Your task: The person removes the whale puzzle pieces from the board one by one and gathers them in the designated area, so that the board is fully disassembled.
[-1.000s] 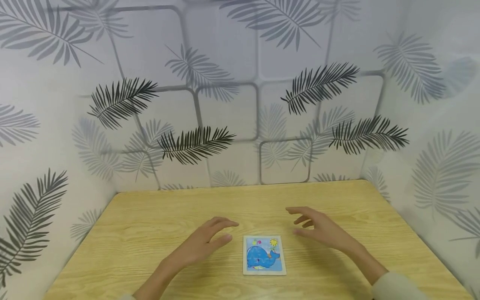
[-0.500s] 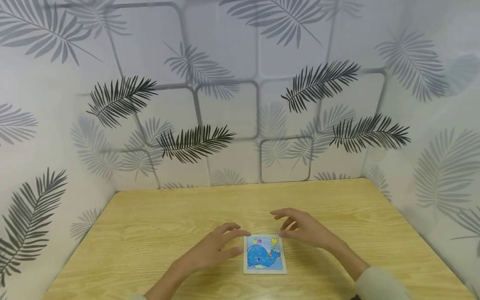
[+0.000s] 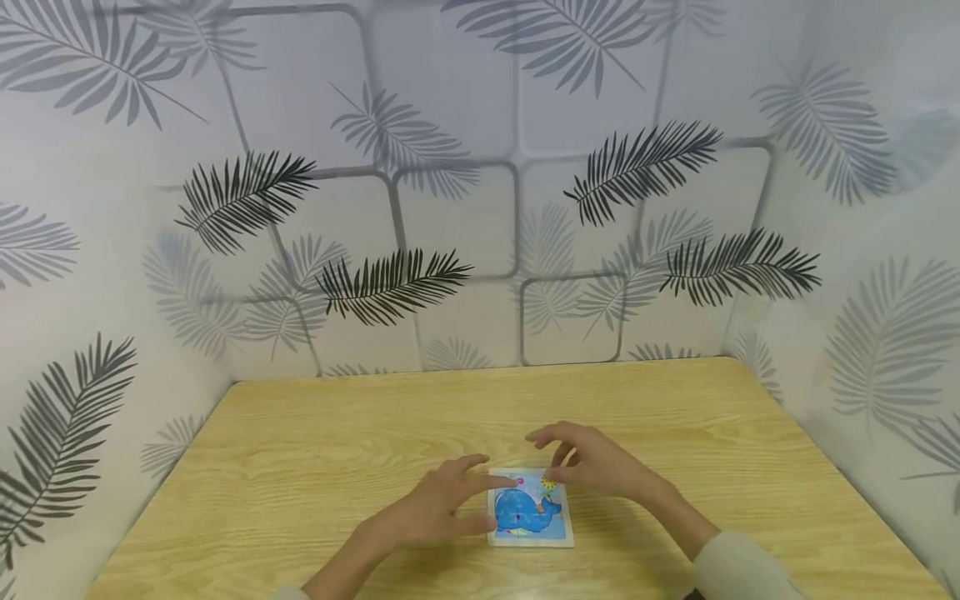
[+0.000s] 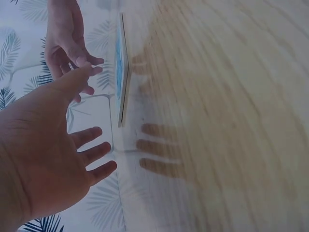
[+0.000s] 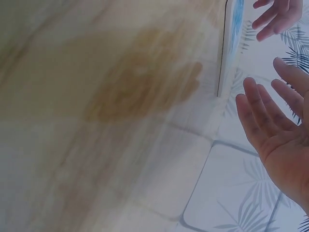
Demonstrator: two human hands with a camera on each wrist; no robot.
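Observation:
A small square picture puzzle point(image 3: 528, 517) with a blue whale and a yellow sun-like flower lies flat on the wooden table. My left hand point(image 3: 438, 508) hovers at its left side, the index finger reaching over its upper left part. Above the upper right corner is my right hand point(image 3: 600, 465), fingers loosely bent. In the left wrist view the left hand point(image 4: 48, 150) has its fingers spread, apart from the puzzle's edge point(image 4: 124, 72). The right wrist view shows the right hand point(image 5: 285, 140) palm up to the camera, off the board point(image 5: 227, 48), holding nothing.
The light wood table point(image 3: 315, 467) extends around the puzzle on every side. Behind it and at both sides stand pale walls point(image 3: 465, 217) printed with grey and black leaves and rounded squares.
Both hands have moved inward toward each other, from beside the puzzle to over its upper edges. The puzzle has stayed where it was.

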